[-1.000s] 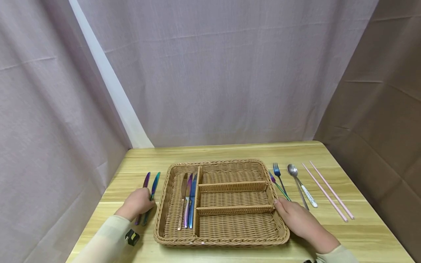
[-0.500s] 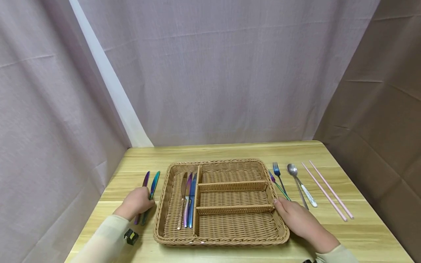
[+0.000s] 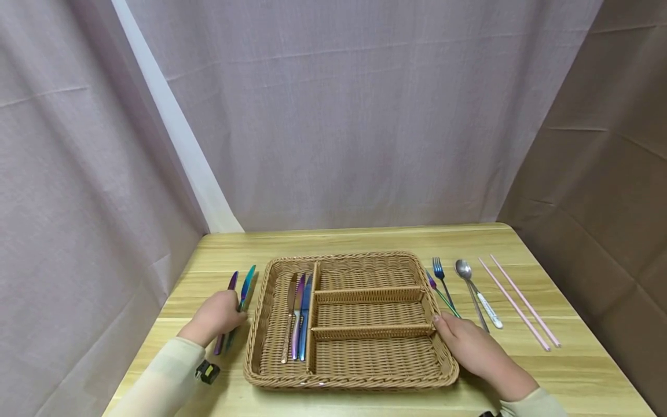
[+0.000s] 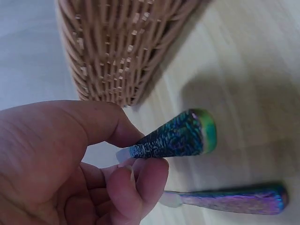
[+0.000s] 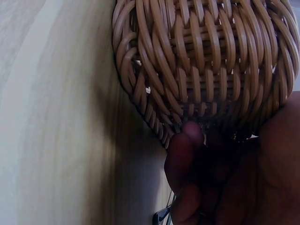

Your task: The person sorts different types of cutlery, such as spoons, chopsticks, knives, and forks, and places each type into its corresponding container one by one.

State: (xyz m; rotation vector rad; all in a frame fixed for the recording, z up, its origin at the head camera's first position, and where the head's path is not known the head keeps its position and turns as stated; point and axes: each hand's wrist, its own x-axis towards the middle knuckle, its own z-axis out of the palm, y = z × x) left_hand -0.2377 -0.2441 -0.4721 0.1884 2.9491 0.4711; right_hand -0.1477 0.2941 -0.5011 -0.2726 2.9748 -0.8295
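Pinching teal knife (image 3: 247, 282) by handle with left hand (image 3: 216, 315), closed down to knife thickness between thumb and curled fingers. Pointing blade far, at left of table (image 3: 292, 243), left of basket (image 3: 354, 383). Can see purple knife (image 3: 233, 281) just left of teal one, flat on table, also pointing far.

Gripping right side of basket with right hand (image 3: 476, 350), thumb over rim, fingers curled in below against wicker, closed snugly. Find basket mid-table toward near side, divided into one long left compartment and three right ones: far, middle, near. In left compartment, count three side by side, blades far: gold knife (image 3: 286, 336), lilac knife (image 3: 297, 313), blue knife (image 3: 306, 315), last one closest to divider.

Right of basket, reading left to right: green-handled piece (image 3: 446, 301) beside rim, probably a fork, too small to be sure; blue fork (image 3: 438, 268), tines far; spoon (image 3: 462, 269), bowl far, against white-handled piece (image 3: 488, 310); pink chopsticks (image 3: 521, 307), slanting from far to near right.

Wearing pale sleeves (image 3: 169, 370). Can see grey cloth (image 3: 365, 127) beyond far edge, brown cloth (image 3: 599, 191) at right.
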